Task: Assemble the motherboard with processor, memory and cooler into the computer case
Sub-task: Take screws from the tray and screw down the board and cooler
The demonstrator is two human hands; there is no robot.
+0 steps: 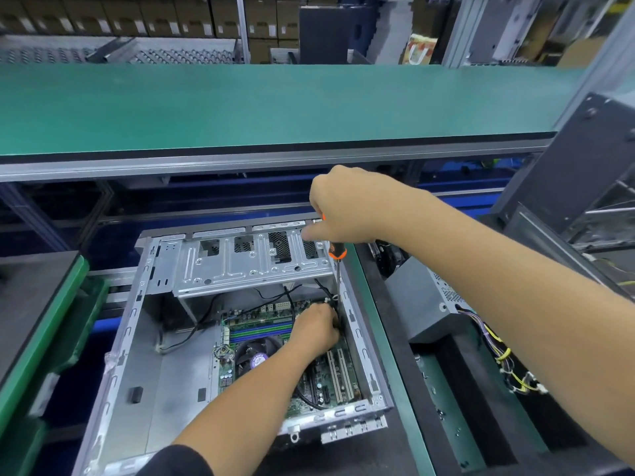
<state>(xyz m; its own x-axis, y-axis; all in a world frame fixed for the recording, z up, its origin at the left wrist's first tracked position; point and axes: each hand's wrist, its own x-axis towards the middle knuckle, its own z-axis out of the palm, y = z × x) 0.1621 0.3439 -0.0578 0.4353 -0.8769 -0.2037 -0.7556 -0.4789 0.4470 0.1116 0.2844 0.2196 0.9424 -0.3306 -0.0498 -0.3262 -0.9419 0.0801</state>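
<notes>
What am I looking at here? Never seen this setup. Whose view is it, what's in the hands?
There is one picture, taken by a camera worn on a person's head, looking down at their own two bare hands; there is no robot. An open computer case lies on its side at a workbench. A green motherboard sits in it, with a round cooler fan. The right hand grips an orange and black screwdriver, its shaft pointing down into the case's far right corner. The left hand reaches onto the board near the tip; what its fingers hold is hidden. Right of the case is a grey power supply with loose coloured wires.
</notes>
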